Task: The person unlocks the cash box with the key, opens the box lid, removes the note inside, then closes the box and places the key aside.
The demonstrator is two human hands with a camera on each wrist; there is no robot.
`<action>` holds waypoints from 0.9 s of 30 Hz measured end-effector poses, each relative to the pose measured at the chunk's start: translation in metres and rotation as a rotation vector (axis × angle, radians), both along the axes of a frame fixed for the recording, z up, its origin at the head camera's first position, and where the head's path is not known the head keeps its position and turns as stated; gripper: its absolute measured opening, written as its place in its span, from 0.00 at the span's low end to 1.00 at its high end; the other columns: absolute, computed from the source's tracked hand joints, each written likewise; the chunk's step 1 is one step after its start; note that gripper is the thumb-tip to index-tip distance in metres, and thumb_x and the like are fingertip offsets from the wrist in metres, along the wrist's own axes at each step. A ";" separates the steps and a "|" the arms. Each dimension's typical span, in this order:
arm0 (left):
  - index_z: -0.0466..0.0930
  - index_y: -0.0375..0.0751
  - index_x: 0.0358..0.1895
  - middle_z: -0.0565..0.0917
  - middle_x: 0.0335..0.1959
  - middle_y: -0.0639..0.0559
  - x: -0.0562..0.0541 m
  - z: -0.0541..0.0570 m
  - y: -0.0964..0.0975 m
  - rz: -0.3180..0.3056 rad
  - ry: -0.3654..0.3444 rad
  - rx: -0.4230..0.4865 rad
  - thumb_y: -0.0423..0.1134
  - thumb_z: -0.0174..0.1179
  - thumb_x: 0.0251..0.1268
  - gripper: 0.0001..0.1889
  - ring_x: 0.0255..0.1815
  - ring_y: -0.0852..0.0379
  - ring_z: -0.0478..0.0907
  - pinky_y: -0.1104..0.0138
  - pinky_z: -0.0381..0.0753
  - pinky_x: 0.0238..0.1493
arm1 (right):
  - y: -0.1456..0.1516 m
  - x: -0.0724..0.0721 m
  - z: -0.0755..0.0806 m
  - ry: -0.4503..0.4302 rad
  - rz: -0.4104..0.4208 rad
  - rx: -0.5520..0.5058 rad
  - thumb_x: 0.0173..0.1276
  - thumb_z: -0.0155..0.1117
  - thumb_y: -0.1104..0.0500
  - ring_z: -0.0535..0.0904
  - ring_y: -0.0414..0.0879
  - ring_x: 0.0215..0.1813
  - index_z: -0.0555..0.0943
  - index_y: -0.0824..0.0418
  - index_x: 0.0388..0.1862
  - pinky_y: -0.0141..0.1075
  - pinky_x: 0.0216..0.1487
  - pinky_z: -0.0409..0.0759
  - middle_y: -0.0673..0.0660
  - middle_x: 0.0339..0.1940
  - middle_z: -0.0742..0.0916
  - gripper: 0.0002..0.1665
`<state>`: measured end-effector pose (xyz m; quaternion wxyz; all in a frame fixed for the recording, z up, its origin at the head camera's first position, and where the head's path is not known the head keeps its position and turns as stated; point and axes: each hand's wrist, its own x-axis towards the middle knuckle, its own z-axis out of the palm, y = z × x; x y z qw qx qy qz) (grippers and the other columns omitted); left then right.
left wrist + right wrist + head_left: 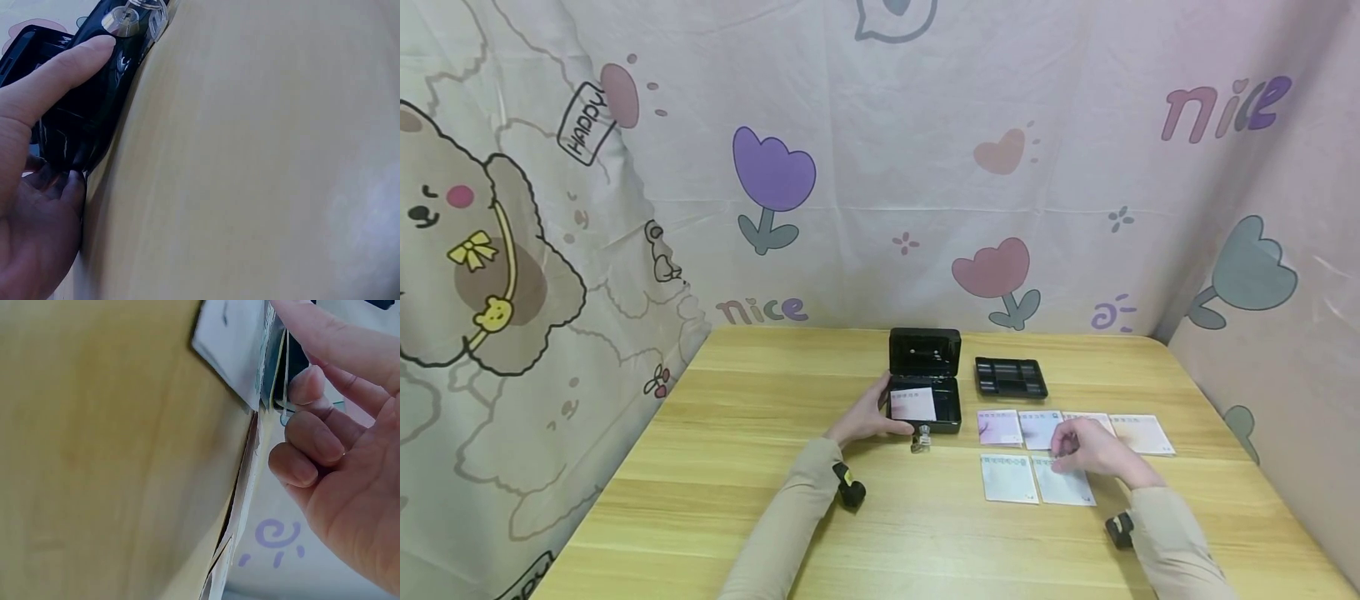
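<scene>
In the head view, a black cash box (956, 408) stands with its lid raised. A pale pink notepad (913, 405) lies inside. My left hand (871, 415) holds the box's left front corner. Its thumb (69, 65) rests by the round lock (120, 22), and other fingers touch the side wall. Keys with a clear tag (923, 437) hang at the front. My right hand (1093, 450) is over the notepads, thumb and forefinger apart. The thumb is by the lower right pale green notepad (1067, 490), the forefinger by a blue notepad (1037, 427). Fingertip contact is unclear.
A black compartment tray (1011, 377) lies right of the box. Beside the blue notepad are a purple one (998, 427) and a peach one (1141, 434); another pale green notepad (1009, 479) lies in the front row. A printed cloth (880, 275) hangs behind the wooden table (737, 400).
</scene>
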<state>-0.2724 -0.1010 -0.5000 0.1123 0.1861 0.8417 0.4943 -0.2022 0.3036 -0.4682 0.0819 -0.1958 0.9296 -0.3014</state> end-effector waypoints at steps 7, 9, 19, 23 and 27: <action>0.38 0.33 0.81 0.43 0.84 0.37 0.000 0.001 0.000 0.003 0.001 -0.018 0.45 0.81 0.46 0.67 0.83 0.41 0.49 0.54 0.51 0.84 | -0.002 0.000 0.004 0.078 0.004 -0.031 0.50 0.80 0.61 0.66 0.33 0.28 0.82 0.57 0.30 0.28 0.29 0.66 0.46 0.24 0.76 0.13; 0.38 0.32 0.81 0.43 0.83 0.36 0.000 0.001 0.000 0.001 -0.001 -0.011 0.45 0.81 0.46 0.67 0.83 0.40 0.49 0.53 0.52 0.84 | -0.004 -0.001 0.008 0.106 0.004 -0.068 0.52 0.79 0.61 0.65 0.33 0.28 0.83 0.58 0.33 0.28 0.28 0.65 0.47 0.25 0.76 0.12; 0.37 0.33 0.81 0.43 0.84 0.36 0.000 0.000 0.001 0.004 -0.021 0.027 0.43 0.81 0.46 0.67 0.84 0.39 0.48 0.52 0.51 0.84 | -0.039 -0.015 0.038 0.234 -0.016 -0.149 0.61 0.74 0.62 0.82 0.43 0.41 0.85 0.62 0.48 0.37 0.45 0.84 0.55 0.40 0.89 0.16; 0.38 0.33 0.81 0.43 0.84 0.36 -0.002 0.001 0.001 0.010 -0.016 0.029 0.43 0.81 0.47 0.66 0.84 0.40 0.48 0.53 0.51 0.84 | -0.060 -0.026 0.043 0.245 0.058 -0.177 0.62 0.74 0.63 0.85 0.55 0.51 0.84 0.65 0.52 0.49 0.57 0.85 0.62 0.49 0.89 0.19; 0.38 0.30 0.81 0.42 0.83 0.35 -0.001 0.000 0.001 0.003 -0.024 0.046 0.40 0.80 0.48 0.65 0.83 0.39 0.48 0.53 0.51 0.84 | -0.082 -0.036 0.045 0.201 0.116 -0.200 0.63 0.72 0.63 0.84 0.58 0.56 0.83 0.66 0.55 0.52 0.63 0.82 0.65 0.53 0.88 0.21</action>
